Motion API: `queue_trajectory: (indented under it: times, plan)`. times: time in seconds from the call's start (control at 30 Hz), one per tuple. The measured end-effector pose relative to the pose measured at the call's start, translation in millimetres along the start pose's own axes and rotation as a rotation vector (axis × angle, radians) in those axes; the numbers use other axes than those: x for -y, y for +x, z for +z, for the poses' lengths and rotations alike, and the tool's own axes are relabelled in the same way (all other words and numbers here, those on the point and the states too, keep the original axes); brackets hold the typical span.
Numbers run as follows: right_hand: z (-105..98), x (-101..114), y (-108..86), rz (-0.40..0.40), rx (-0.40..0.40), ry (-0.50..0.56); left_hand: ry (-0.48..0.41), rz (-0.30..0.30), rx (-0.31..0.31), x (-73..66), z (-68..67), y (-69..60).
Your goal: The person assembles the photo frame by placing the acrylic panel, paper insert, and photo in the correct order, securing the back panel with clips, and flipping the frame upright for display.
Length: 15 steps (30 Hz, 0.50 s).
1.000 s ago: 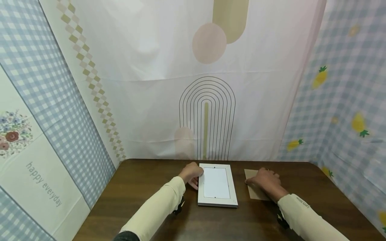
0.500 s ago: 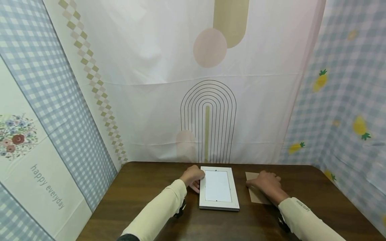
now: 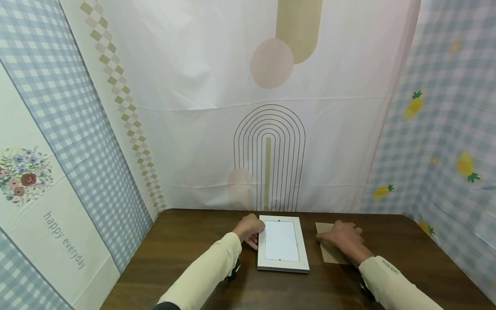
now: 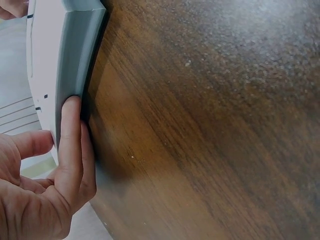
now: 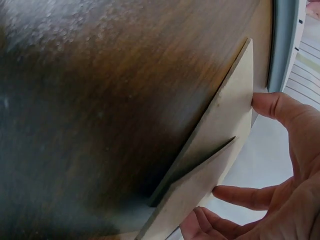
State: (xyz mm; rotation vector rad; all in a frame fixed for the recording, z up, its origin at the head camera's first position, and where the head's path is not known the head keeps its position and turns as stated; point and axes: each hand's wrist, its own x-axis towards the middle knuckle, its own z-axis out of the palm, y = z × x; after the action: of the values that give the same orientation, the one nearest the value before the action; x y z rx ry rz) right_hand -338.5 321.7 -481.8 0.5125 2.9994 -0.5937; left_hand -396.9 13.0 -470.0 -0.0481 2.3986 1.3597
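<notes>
A white picture frame (image 3: 264, 262) lies flat on the table with a pale panel (image 3: 281, 241) inside its border. My left hand (image 3: 249, 228) grips its left edge; in the left wrist view the thumb is at the upper rim and the fingers lie along the side wall (image 4: 75, 60). To the right, apart from the frame, my right hand (image 3: 342, 241) holds a thin brown board (image 3: 332, 255). In the right wrist view a narrower flap (image 5: 192, 187) stands up from the board (image 5: 227, 102), the thumb touches the board's edge and other fingertips touch the flap side.
The dark brown wooden table (image 3: 193, 245) has its far edge against a white patterned cloth (image 3: 193, 150). Blue checked cloths hang at the left (image 3: 89, 133) and right (image 3: 438, 142). A strip of table separates frame and board.
The head view has shifted slightly, so everything appears a little lower. Both hands keep their places on the frame and the board, with no clear movement of either thing.
</notes>
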Motion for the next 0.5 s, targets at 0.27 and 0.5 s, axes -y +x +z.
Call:
queue_trajectory:
  times: [0.27,0.5]
  plan:
    - [1,1,0.2,-0.013,-0.012,-0.013,-0.009,0.012,-0.007,-1.0,0.8,-3.2]
    - [2,2,0.8,-0.025,-0.013,-0.004,-0.001,-0.010,-0.015,13.1,6.0,26.3]
